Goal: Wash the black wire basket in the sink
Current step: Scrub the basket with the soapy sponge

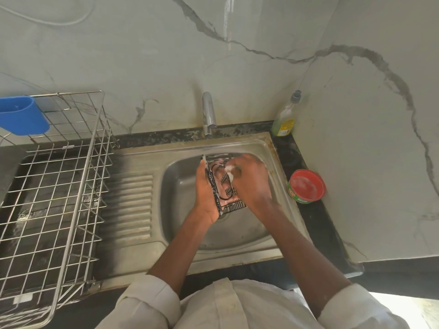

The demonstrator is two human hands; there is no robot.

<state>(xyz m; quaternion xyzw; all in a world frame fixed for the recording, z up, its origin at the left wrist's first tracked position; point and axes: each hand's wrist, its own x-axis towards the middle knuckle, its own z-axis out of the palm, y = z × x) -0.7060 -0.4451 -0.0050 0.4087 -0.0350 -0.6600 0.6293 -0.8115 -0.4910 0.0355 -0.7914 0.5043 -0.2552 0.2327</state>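
Observation:
The black wire basket (225, 186) is tipped on edge over the steel sink (180, 176), streaked with white foam. My left hand (206, 195) grips its left side from below. My right hand (253, 180) presses a soapy scrubber (231, 172) against the basket's inner face; the scrubber is mostly hidden by my fingers and foam. The right part of the basket is covered by my right hand.
A chrome tap (209, 112) stands behind the sink. A green dish-liquid bottle (286, 116) is at the back right corner, a red-topped soap tub (306, 186) on the right counter. A steel wire dish rack (54, 191) with a blue cup holder (22, 118) sits left, beside the ribbed drainboard (133, 205).

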